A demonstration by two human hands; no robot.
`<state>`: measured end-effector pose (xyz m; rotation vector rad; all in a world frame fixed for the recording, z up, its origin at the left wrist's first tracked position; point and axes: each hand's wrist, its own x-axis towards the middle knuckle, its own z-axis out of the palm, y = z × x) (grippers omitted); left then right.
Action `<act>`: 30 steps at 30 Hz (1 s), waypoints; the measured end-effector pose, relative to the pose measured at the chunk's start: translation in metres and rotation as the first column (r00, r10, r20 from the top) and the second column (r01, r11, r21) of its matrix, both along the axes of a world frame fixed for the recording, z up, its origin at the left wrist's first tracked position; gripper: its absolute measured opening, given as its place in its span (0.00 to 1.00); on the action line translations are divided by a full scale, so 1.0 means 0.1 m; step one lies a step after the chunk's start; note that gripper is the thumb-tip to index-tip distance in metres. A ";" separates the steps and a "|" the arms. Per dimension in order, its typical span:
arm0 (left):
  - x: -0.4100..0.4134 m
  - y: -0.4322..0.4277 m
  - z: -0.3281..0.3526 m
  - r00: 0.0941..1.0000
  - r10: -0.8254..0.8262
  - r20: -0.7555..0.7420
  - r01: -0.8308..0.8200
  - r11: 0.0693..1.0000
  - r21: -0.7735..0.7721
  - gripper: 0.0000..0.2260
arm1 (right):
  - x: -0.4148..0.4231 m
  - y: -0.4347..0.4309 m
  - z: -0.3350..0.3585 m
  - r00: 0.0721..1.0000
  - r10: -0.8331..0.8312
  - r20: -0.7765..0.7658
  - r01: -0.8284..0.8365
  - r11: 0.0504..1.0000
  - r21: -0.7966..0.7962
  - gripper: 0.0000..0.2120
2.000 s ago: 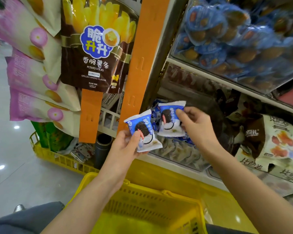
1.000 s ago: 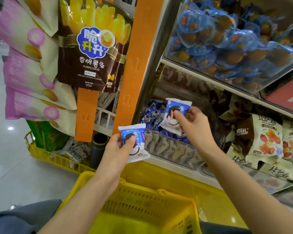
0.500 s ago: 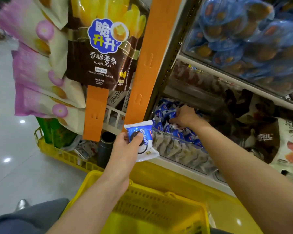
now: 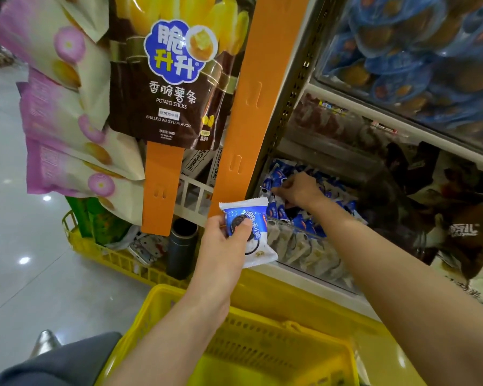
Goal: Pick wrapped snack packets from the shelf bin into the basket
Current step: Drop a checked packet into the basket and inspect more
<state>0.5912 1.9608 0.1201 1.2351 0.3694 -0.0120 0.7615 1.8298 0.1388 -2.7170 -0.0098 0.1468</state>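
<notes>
My left hand (image 4: 223, 246) grips a blue and white snack packet (image 4: 258, 240) with a dark cookie printed on it, just above the far rim of the yellow basket (image 4: 156, 302). My right hand (image 4: 298, 190) reaches into the clear shelf bin (image 4: 304, 246). Its fingers curl down into the pile of matching blue packets (image 4: 279, 174) and pinch at one of them. The fingertips are partly hidden among the wrappers. The part of the basket floor that I can see holds nothing.
An orange hanging strip (image 4: 251, 107) and a brown potato sticks bag (image 4: 173, 79) hang left of the bin. A second yellow basket (image 4: 101, 252) and a dark cylinder (image 4: 180, 246) stand on the floor. Above is a shelf of blue wrapped snacks (image 4: 415, 51); brown bags (image 4: 457, 218) lie right.
My right hand, which held a packet up in front of the bin a second ago, has gone down into the pile. My left hand keeps its packet, nearly still.
</notes>
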 end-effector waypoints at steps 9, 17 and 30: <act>-0.06 -0.11 -0.04 0.983 -0.123 -0.133 0.109 0.988 -0.111 0.07 | -0.57 -0.20 0.18 0.902 0.099 0.420 -0.191 0.964 0.183 0.10; -0.27 -0.28 -0.22 0.974 -0.219 -0.057 0.222 0.973 0.061 0.11 | -1.67 -0.33 -0.14 0.959 0.236 0.159 -0.278 0.897 0.344 0.10; -0.41 -0.44 -0.42 0.953 -0.300 0.048 0.281 0.929 0.241 0.04 | -1.93 -0.48 -0.53 0.997 0.045 -0.065 0.022 0.623 0.782 0.02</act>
